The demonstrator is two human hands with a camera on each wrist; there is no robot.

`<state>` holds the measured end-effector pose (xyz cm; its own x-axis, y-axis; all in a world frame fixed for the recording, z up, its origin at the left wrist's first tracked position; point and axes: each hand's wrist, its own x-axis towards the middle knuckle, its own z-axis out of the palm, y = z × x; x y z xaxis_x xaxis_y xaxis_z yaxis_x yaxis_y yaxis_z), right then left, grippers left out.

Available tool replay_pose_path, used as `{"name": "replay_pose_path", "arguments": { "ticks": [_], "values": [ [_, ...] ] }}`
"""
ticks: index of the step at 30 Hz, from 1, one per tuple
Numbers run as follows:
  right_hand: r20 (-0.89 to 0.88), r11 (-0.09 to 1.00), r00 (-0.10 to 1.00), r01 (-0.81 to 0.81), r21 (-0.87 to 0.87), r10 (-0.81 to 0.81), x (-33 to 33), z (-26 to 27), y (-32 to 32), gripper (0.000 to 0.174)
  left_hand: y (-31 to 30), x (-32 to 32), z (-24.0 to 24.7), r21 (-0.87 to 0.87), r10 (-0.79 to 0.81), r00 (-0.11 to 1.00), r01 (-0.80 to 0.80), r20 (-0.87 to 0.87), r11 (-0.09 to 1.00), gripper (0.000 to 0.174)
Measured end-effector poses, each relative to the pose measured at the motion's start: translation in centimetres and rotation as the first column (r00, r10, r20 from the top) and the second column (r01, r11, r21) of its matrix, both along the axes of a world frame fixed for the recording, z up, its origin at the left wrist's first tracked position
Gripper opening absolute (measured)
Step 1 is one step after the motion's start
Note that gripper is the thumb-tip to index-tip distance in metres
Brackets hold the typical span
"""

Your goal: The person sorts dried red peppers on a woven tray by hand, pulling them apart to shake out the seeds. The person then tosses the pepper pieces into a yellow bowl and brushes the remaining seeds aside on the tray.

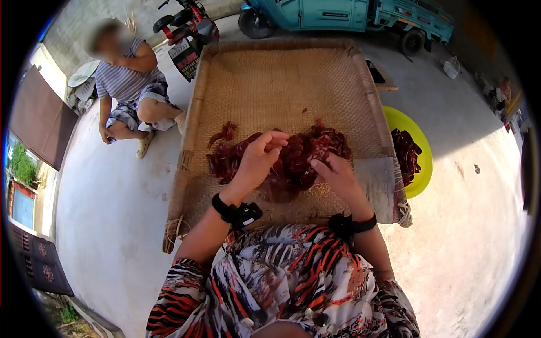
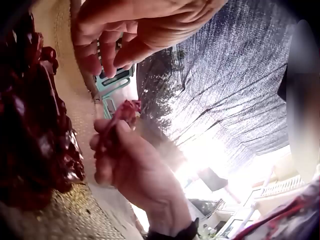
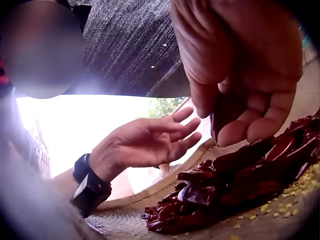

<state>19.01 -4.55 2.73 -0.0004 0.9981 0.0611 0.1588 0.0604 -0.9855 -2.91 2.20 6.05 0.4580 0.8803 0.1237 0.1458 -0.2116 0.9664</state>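
Observation:
A heap of dark red dried chili peppers (image 1: 293,169) lies across a woven tray (image 1: 265,84) before me. My right hand (image 1: 341,176) pinches one dried chili (image 2: 118,125) between thumb and fingers, above the heap's right side. Part of that chili is hidden behind the fingers in the right wrist view. Over the heap's left part is my left hand (image 1: 257,160), its fingers loosely bent, with nothing held in it; in the right wrist view its palm (image 3: 147,142) shows. Pale yellow seeds (image 3: 275,212) are scattered on the weave beside the peppers.
On the right, a yellow basin (image 1: 425,160) holds more dark red peppers. A flat grey piece (image 1: 375,188) covers the tray's near right corner. A person (image 1: 127,79) squats at the left; a scooter (image 1: 191,42) and teal cargo tricycle (image 1: 332,16) stand behind the tray.

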Motion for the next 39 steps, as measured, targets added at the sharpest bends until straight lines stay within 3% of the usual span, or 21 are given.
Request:
{"name": "replay_pose_path", "arguments": {
  "ticks": [2, 3, 5, 7, 8, 11, 12, 13, 16, 19, 22, 25, 27, 29, 32, 35, 37, 39],
  "values": [
    [-0.114, 0.987, 0.982, 0.146, -0.072, -0.153, 2.4, 1.5, -0.2, 0.028, -0.4, -0.9, 0.5, 0.2, 0.023, 0.929, 0.055, -0.37, 0.978, 0.037],
    [-0.272, 0.976, 0.937, 0.209, -0.068, -0.22, 4.2, 1.1, 0.1, 0.03, -0.7, -1.3, 0.6, 0.285, 0.062, 0.842, 0.111, -0.537, 0.952, 0.039],
    [-0.575, 0.955, 0.772, 0.29, -0.061, -0.271, 7.3, 0.5, 0.3, 0.032, -0.6, -1.9, -1.2, 0.405, 0.099, 0.81, 0.18, -0.578, 0.896, 0.036],
    [-0.82, 0.942, 0.527, 0.331, -0.043, -0.223, 9.4, 0.3, 0.4, 0.035, -0.7, -2.0, -1.7, 0.474, 0.132, 0.789, 0.218, -0.6, 0.853, 0.032],
    [-0.806, 0.96, 0.548, 0.267, -0.085, -0.224, 9.8, 0.0, 0.2, 0.034, -0.7, -1.9, -1.5, 0.444, 0.126, 0.775, 0.213, -0.619, 0.87, 0.03],
    [-0.411, 0.976, 0.886, 0.211, -0.055, -0.215, 5.6, 0.7, -1.0, 0.031, -0.7, -1.4, -0.3, 0.428, 0.127, 0.772, 0.201, -0.623, 0.881, 0.024],
    [-0.26, 0.995, 0.961, 0.102, 0.012, -0.095, 4.1, 1.1, -1.3, 0.03, -0.8, -1.2, 0.0, 0.467, 0.142, 0.795, 0.193, -0.59, 0.863, 0.024],
    [-0.097, 0.998, 0.995, -0.02, 0.058, 0.025, 2.7, 1.5, -1.7, 0.03, -1.1, -1.0, 0.2, 0.504, 0.156, 0.815, 0.183, -0.558, 0.844, 0.023],
    [0.303, 0.973, 0.953, -0.094, 0.21, 0.026, -0.3, 2.5, -2.2, 0.026, -1.8, 0.0, 1.4, 0.365, -0.019, 0.813, 0.282, -0.582, 0.887, 0.024],
    [0.277, 0.964, 0.958, -0.135, 0.228, 0.069, -0.4, 0.5, -1.2, 0.025, -1.5, 1.0, 1.3, 0.249, -0.19, 0.852, 0.345, -0.488, 0.905, 0.029],
    [0.294, 0.981, 0.952, 0.032, 0.194, -0.089, 0.7, 0.9, -1.9, 0.023, -1.6, 1.8, 2.4, 0.212, -0.108, 0.84, 0.256, -0.532, 0.943, 0.037],
    [0.175, 0.952, 0.936, 0.296, 0.076, -0.305, 3.4, 1.7, -2.3, 0.023, -1.0, 1.7, 0.3, 0.297, -0.015, 0.782, 0.254, -0.623, 0.92, 0.044],
    [0.224, 0.871, 0.843, 0.457, 0.18, -0.489, 6.5, 1.2, -2.0, 0.023, -0.7, 1.7, -0.7, 0.29, -0.016, 0.717, 0.303, -0.697, 0.908, 0.046],
    [0.159, 0.672, 0.66, 0.672, 0.311, -0.734, 8.3, 1.9, -2.2, 0.026, -0.4, 1.8, -1.2, 0.275, -0.017, 0.686, 0.314, -0.727, 0.909, 0.047],
    [0.005, 0.429, 0.503, 0.731, 0.53, -0.864, 11.2, -0.8, -1.7, 0.028, -0.2, 1.8, -1.5, 0.244, -0.023, 0.701, 0.278, -0.713, 0.929, 0.046],
    [0.126, 0.656, 0.695, 0.581, 0.481, -0.708, 9.8, -1.6, -1.7, 0.027, -0.5, 1.8, -0.9, 0.244, -0.02, 0.723, 0.259, -0.69, 0.935, 0.044],
    [0.204, 0.903, 0.88, 0.412, 0.12, -0.428, 5.8, 0.2, -2.3, 0.027, -1.0, 2.0, -0.4, 0.279, -0.004, 0.743, 0.256, -0.669, 0.926, 0.044],
    [0.231, 0.956, 0.939, 0.209, 0.205, -0.254, 3.0, -0.5, -2.1, 0.024, -1.2, 2.2, -1.0, 0.378, 0.002, 0.816, 0.265, -0.577, 0.887, 0.042]
  ]
}}
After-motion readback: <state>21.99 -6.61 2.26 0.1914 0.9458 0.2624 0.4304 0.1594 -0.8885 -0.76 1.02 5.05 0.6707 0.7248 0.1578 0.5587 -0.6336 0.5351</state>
